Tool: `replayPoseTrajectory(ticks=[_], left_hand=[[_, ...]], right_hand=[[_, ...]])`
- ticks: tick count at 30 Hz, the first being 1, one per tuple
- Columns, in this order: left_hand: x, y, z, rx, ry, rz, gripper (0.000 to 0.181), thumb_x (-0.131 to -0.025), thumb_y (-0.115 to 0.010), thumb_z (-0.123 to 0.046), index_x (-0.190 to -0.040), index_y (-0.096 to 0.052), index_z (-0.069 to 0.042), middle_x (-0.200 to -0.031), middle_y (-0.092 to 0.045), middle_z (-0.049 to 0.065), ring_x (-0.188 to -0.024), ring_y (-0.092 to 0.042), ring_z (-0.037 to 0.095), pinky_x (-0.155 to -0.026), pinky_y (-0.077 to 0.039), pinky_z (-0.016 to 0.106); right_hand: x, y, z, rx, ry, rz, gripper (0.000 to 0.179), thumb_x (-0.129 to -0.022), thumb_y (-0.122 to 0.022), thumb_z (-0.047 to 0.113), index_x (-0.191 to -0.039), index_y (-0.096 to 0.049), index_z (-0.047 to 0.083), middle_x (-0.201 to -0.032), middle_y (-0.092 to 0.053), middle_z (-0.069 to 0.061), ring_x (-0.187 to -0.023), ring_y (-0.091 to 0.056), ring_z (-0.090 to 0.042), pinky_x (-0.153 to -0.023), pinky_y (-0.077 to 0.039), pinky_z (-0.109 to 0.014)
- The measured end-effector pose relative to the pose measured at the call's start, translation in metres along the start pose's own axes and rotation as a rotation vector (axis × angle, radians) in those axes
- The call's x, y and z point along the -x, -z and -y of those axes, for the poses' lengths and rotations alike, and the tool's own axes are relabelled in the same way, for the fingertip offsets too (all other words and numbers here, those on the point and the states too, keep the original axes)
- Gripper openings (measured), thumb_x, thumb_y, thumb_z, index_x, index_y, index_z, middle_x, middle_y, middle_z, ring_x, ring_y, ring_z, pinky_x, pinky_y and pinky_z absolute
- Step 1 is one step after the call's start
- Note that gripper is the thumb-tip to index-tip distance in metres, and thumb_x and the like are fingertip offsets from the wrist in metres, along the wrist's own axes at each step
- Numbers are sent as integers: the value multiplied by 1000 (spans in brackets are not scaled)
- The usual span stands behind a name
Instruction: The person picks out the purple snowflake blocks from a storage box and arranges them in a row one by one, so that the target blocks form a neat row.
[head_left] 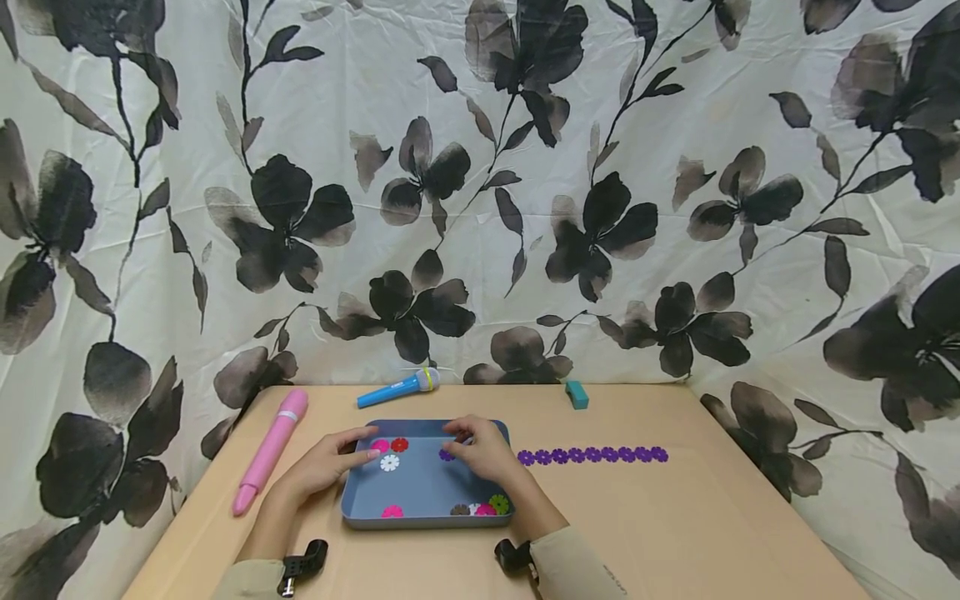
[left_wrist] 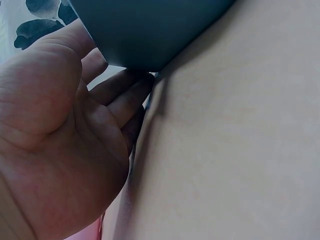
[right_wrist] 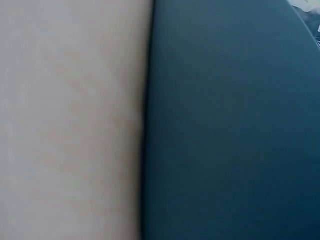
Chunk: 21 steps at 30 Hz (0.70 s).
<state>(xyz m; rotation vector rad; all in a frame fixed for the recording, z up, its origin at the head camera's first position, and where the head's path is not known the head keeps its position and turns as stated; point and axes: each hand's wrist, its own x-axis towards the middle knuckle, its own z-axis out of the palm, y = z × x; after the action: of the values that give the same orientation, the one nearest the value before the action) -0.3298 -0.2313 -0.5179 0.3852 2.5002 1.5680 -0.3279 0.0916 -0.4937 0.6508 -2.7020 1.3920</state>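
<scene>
My left hand [head_left: 322,463] holds the grey-blue tray [head_left: 420,523] by its left side, thumb over the rim; in the left wrist view the fingers [left_wrist: 125,100] reach beneath the tray's corner. Above the tray's right part is my right hand [head_left: 480,450], fingers bent. Its thumb tip partly covers a purple flower-shaped piece [head_left: 446,455]; whether it is pinched is unclear. Pink, red and white flower pieces [head_left: 389,462] lie near the left thumb. More lie along the near edge, including a green one [head_left: 498,503]. The right wrist view shows only the tray's outer wall [right_wrist: 230,125] and table.
Right of the tray, a straight row of purple flower pieces [head_left: 593,455] lies on the table [head_left: 675,533]. A blue toy microphone [head_left: 397,389] and a teal block [head_left: 577,395] sit at the back. A thick pink pen-shaped object [head_left: 270,454] lies at the left.
</scene>
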Motion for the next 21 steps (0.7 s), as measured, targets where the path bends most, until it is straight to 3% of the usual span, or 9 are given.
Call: replayPoseTrajectory(ticks=[5,10,15,21], left_hand=[[0,0,1,-10,0,-3,67,-95,-75,-43,-151,-56,-11,-163,-42,20,-155,-27,45,-125,-23,66],[0,0,3,-14,-4,-2,65,-96,-74,-41,-150,-56,-11,-163,-42,21,-155,-28,46,-124,-23,67],[-1,-1,3,4,-1,-5,66,-95,-75,-42,-151,-56,-11,-163,-42,20,-156,-27,45,-126,-22,65],[0,-1,0,3,-2,12,66,-96,-74,-41,-151,-55,-10,-163,-41,21,-155,-28,45,-125,-25,64]], right_hand=[[3,-3,-5,92,-22,60,33,-98,-75,23,-128,-73,10,-125,-71,-6,-107,-64,-21,-87,-57,-36],[4,-5,-10,214,15,128,32,-96,-77,23,-126,-75,14,-125,-73,-2,-110,-64,-18,-98,-56,-41],[4,-4,-10,238,32,133,25,-97,-76,22,-121,-78,16,-120,-73,1,-104,-62,-15,-93,-55,-36],[5,-3,-8,312,65,155,31,-97,-75,19,-128,-75,15,-132,-71,2,-117,-57,-18,-102,-50,-40]])
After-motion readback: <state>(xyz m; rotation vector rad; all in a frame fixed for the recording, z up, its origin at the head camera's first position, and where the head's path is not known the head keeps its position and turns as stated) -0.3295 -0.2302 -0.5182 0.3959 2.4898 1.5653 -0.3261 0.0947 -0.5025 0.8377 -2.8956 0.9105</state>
